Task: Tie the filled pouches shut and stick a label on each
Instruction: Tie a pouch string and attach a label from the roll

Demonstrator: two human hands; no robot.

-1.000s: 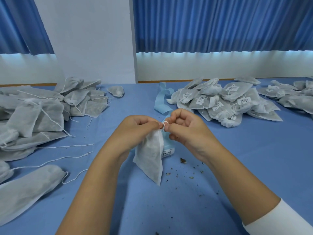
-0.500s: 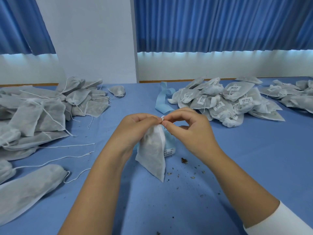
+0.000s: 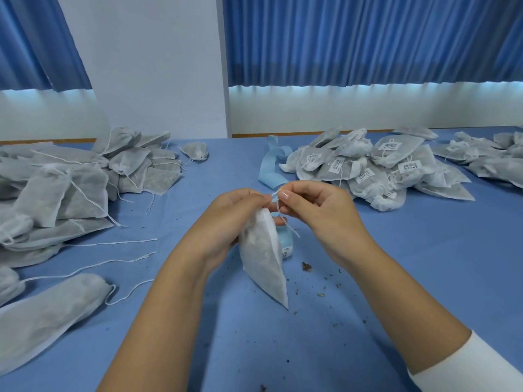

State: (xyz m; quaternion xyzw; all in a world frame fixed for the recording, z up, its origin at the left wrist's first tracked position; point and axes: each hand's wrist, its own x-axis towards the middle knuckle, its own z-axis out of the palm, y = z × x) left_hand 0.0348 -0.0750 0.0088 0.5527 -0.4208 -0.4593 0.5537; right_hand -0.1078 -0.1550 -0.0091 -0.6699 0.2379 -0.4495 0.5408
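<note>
A filled white fabric pouch [image 3: 263, 258] hangs above the middle of the blue table. My left hand [image 3: 235, 219] grips its gathered neck. My right hand [image 3: 314, 213] pinches the pouch's white drawstring [image 3: 278, 205] just right of the neck, and a loose end trails down past its fingers. Behind the pouch, a light blue roll of labels [image 3: 285, 244] stands on the table, partly hidden. Unlabelled pouches [image 3: 65, 190] with loose strings lie heaped at the left. Tied pouches bearing white labels [image 3: 373, 168] are piled at the back right.
A light blue backing strip [image 3: 271, 162] curls on the table behind my hands. More pouches [image 3: 489, 157] lie at the far right. One long pouch [image 3: 48, 315] lies at the near left. Dark crumbs [image 3: 307, 267] are scattered on the blue tabletop [image 3: 424, 264].
My right hand has drawn the string slightly out to the right, so a loose end now hangs below its fingers. The pouch has stayed in my left hand.
</note>
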